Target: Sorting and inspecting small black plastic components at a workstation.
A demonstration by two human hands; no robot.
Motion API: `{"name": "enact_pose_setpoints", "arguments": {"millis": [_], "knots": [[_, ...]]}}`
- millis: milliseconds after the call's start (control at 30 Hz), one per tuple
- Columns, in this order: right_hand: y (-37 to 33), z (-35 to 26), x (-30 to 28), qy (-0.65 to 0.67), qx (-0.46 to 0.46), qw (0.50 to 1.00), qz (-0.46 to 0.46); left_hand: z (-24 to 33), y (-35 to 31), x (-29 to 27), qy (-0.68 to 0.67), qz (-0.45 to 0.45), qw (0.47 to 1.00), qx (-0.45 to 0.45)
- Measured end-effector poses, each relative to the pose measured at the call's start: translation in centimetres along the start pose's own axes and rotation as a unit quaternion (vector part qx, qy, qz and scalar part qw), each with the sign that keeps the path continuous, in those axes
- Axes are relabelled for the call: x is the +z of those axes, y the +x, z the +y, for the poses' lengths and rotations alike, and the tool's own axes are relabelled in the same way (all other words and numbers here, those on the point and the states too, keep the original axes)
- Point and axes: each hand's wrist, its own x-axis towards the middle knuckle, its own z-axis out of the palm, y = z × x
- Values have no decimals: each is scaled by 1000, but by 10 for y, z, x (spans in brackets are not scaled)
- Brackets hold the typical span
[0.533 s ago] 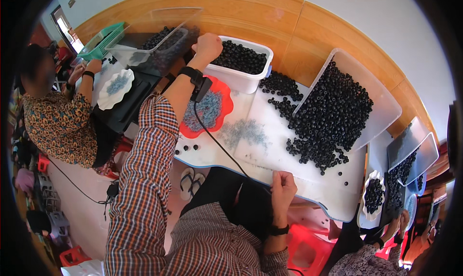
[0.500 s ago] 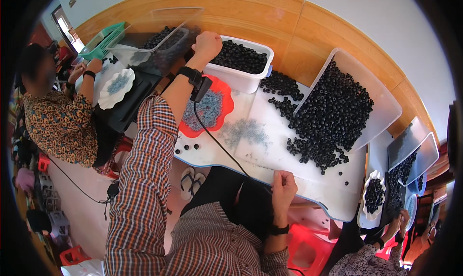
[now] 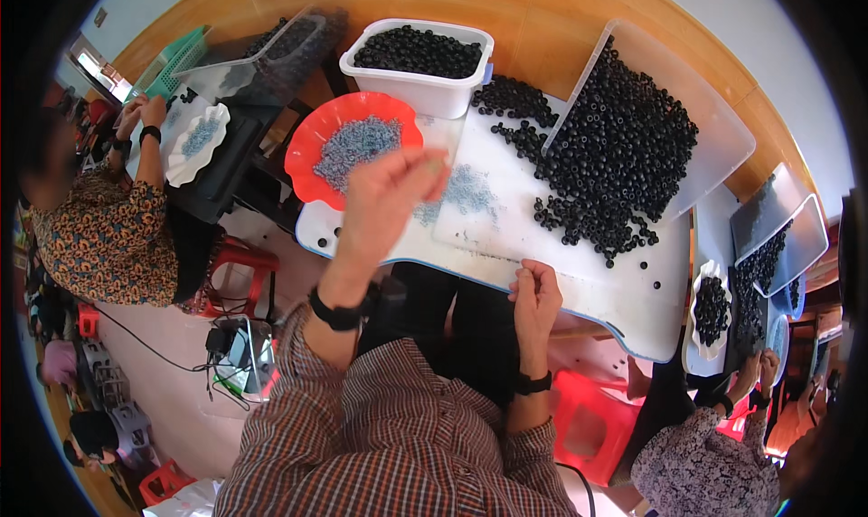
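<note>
My left hand [image 3: 391, 201] hangs above the table beside a red scalloped dish [image 3: 303, 146]. Its fingers are curled and smeared by motion, so whether they hold anything is unclear. Small grey-blue pieces [image 3: 366, 142] fill the dish, and more are scattered as a loose patch [image 3: 470, 192] on the white board [image 3: 506, 237]. At the table's front edge my right hand [image 3: 539, 302] is closed in a pinch; anything between its fingertips is too small to make out. A large heap of black ring-shaped pieces [image 3: 624, 155] spreads across the board to the right.
Black pieces fill a white bin [image 3: 420, 92] at the back. A clear tub [image 3: 723, 151] lies tipped behind the heap. Co-workers sit left [image 3: 108, 237] and right [image 3: 705, 463], with a white dish [image 3: 197, 146] at the left one. A red stool [image 3: 588, 427] stands below the table.
My left hand has come back from the white bin's left rim toward me, over the front of the table. My right hand stays pinched near the edge. The view has shifted slightly.
</note>
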Motion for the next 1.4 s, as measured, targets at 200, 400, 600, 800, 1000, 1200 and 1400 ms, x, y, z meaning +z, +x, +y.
{"name": "enact_pose_setpoints", "arguments": {"millis": [200,400,600,800,1000,1200,1400], "knots": [[-2,4,-1,-45,-33,998,-2,-96,-42,32,184,7,981,52],[-3,6,1,-97,-76,992,5,-128,-24,64,309,1,936,168],[-3,4,4,-115,-97,989,2,-135,-20,77,425,-35,892,149],[-3,1,5,-158,-135,978,5,-134,-17,78,435,-54,891,118],[-7,-4,6,-163,-138,977,5,-128,-21,80,447,-50,881,145],[-9,-3,4,-148,-113,982,2,-127,-24,79,471,-80,852,216],[-10,-8,6,-171,-146,974,3,-132,-25,78,482,-60,845,225]]}}
